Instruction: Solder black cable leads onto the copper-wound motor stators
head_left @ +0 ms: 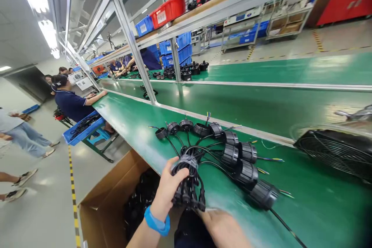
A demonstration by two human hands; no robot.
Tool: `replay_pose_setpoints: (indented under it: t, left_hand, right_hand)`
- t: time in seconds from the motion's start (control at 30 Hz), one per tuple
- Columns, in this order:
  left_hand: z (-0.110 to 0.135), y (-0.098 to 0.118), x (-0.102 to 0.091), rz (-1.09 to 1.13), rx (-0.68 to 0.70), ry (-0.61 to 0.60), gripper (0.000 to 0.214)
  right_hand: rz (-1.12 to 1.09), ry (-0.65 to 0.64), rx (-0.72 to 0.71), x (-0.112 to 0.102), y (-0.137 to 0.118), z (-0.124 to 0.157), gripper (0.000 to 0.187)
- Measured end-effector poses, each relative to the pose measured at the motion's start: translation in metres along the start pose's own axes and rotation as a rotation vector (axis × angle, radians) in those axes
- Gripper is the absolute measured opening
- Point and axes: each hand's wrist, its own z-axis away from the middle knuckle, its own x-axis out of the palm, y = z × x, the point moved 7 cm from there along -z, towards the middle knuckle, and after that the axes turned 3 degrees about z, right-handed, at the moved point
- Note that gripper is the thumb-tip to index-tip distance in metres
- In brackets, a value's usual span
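My left hand [167,186], with a blue wristband, is closed around a taped bundle of black cables [187,170] at the near edge of the green workbench [305,201]. Plug ends hang down below the grip. The cables fan out to several black round connectors [247,162] lying on the bench, with coloured wire ends sticking out. My right hand [225,226] lies low at the bench edge just below the plug ends; its fingers are hidden.
An open cardboard box [107,205] holding more black cables stands on the floor at my left. A black fan grille [337,153] lies at the right. Metal shelf posts [136,50] rise from the bench. A seated person [71,102] works farther along beside a blue tray [83,130].
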Motion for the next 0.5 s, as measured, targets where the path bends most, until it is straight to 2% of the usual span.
replay_pose_setpoints:
  t: [0.07, 0.13, 0.23, 0.33, 0.43, 0.5]
  left_hand:
    - [0.003, 0.003, 0.004, 0.001, -0.042, -0.052, 0.076]
    - [0.008, 0.011, 0.003, -0.123, 0.027, -0.031, 0.073]
    - [0.014, 0.028, -0.011, -0.305, 0.200, 0.091, 0.059]
    - [0.009, 0.032, -0.032, -0.230, 0.233, 0.109, 0.047]
    - [0.002, 0.021, -0.055, -0.083, 0.214, 0.169, 0.044]
    - [-0.001, 0.004, -0.061, -0.053, 0.173, 0.191, 0.046]
  right_hand:
    - [-0.195, -0.058, 0.042, 0.000, -0.018, -0.013, 0.038]
    - [-0.420, -0.175, 0.125, 0.000, -0.034, -0.028, 0.031]
    - [-0.833, -0.416, 0.323, 0.005, -0.058, -0.046, 0.025]
    - [-1.285, -0.612, 0.496, 0.000, -0.079, -0.056, 0.026]
    - [-1.645, -0.686, 0.529, -0.032, -0.087, -0.071, 0.038]
    - [-1.746, -0.586, 0.490, -0.064, -0.073, -0.084, 0.046]
